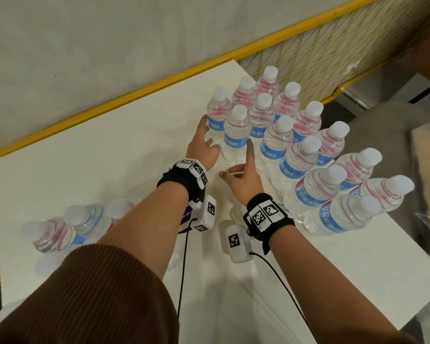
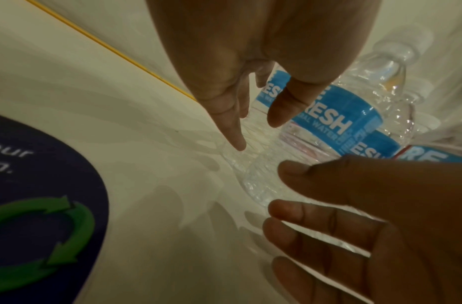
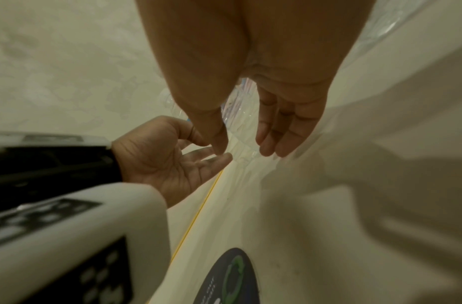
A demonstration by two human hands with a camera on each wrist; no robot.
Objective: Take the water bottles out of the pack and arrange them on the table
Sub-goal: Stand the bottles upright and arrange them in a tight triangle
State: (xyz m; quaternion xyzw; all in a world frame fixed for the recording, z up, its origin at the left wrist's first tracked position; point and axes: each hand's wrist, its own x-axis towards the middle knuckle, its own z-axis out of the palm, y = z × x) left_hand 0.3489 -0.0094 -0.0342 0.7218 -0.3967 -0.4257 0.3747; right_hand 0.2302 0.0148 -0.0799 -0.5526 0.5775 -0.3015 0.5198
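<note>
Several clear water bottles (image 1: 291, 135) with white caps and blue labels stand in rows on the right half of the white table (image 1: 97, 160). The plastic-wrapped pack (image 1: 67, 229), with a few bottles inside, lies at the near left, partly hidden by my left forearm. My left hand (image 1: 209, 141) is open beside the front-left bottle (image 1: 235, 135), its forefinger stretched up along the bottle behind (image 1: 217, 112). My right hand (image 1: 236, 165) is open too, forefinger pointing up along that front bottle's right side. Neither hand holds anything. In the left wrist view the front bottle (image 2: 328, 123) stands just beyond my relaxed fingers (image 2: 232, 133).
A yellow rail (image 1: 139, 90) with netting runs along the table's far edge, a grey wall behind it. The pack's purple label with green arrows (image 2: 42, 205) lies near my left wrist. Bare tabletop spreads to the left of the rows. The table's right edge drops off past the nearest bottles.
</note>
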